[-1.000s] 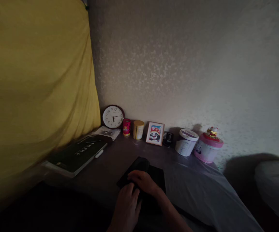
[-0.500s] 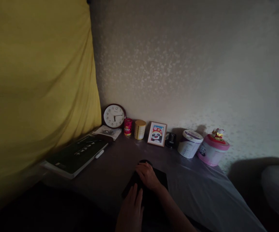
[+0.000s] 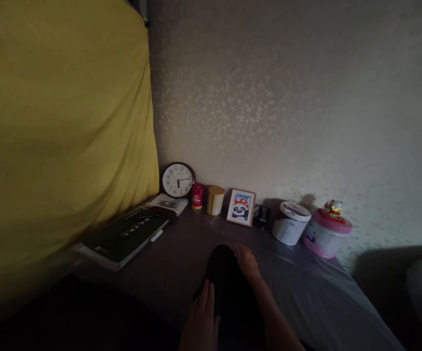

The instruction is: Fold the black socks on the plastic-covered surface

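A black item (image 3: pixel 229 287), too dark to make out in detail, lies on the table near its front. It has a rounded far end. My left hand (image 3: pixel 202 312) rests flat on its left side with the fingers stretched forward. At the upper right edge of the black item is my right hand (image 3: pixel 246 262), its fingers bent against that edge; whether it grips the material is too dark to tell.
A dark green book (image 3: pixel 126 236) lies left, beside a yellow curtain (image 3: pixel 68 122). Along the wall stand a clock (image 3: pixel 178 180), red can (image 3: pixel 197 196), yellow-lidded can (image 3: pixel 215 201), panda picture (image 3: pixel 240 207), black object (image 3: pixel 262 217), white tub (image 3: pixel 291 224) and pink tub (image 3: pixel 326 234).
My right hand has moved right, from the top of the black item to its right edge. The item's far end now looks longer and more rounded. The view has shifted slightly.
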Demonstrator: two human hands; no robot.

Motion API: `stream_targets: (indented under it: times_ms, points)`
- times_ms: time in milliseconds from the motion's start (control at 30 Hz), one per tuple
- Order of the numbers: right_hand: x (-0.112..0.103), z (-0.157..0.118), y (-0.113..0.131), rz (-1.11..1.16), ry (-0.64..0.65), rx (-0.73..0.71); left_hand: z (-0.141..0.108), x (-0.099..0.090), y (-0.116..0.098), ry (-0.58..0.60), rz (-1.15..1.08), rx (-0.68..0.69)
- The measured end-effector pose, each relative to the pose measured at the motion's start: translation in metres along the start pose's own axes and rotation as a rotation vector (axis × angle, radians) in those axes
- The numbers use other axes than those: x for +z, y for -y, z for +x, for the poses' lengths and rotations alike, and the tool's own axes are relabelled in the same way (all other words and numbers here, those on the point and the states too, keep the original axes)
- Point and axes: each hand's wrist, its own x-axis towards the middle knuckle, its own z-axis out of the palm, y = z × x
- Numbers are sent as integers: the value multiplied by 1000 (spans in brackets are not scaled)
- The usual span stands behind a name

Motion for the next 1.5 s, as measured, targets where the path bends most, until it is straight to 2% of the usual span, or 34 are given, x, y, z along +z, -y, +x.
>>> stream_targets:
  times_ms: [100, 233, 300, 400, 500, 600, 767, 933, 1100, 1233, 1333, 1433, 1500]
  points:
    - [-15, -31, -26, -188, -28, 149, -3, -3, -5, -19, 8, -4]
    - [-22, -74, -47, -242, -14, 97, -6, -7, -9, -41, 30, -2]
    - [-24, -88, -45, -102, -28, 59, -7, -9, -10, -39, 26, -2]
    - [-27, -94, -32, 287, -17, 212, -10, -14, -11, -32, 14, -2]
    - [-31, -92, -14, 502, -13, 398, -12, -20, -12, -4, -14, -7]
    - [-34, -92, -2, 567, -41, 459, -15, -24, -10, 18, -58, 10]
    - [-38, -90, 4, 519, -76, 406, -20, -20, -4, 19, -60, 10]
    - [-45, -75, 14, 458, -55, 357, -22, -19, -10, 6, -42, -30]
    - [-45, -58, 30, 576, -63, 345, -21, -25, -19, 52, -16, -75]
    - [-33, -42, 48, 688, -46, 324, -20, -24, -20, 73, 15, -93]
    - [-22, -31, 61, 734, -39, 334, -18, -17, -16, 18, -1, -74]
    - [-14, -23, 70, 778, 37, 338, -17, -9, -11, -78, -48, -19]
    - [-10, -21, 72, 794, 81, 340, -16, -6, -8, -99, -61, -3]
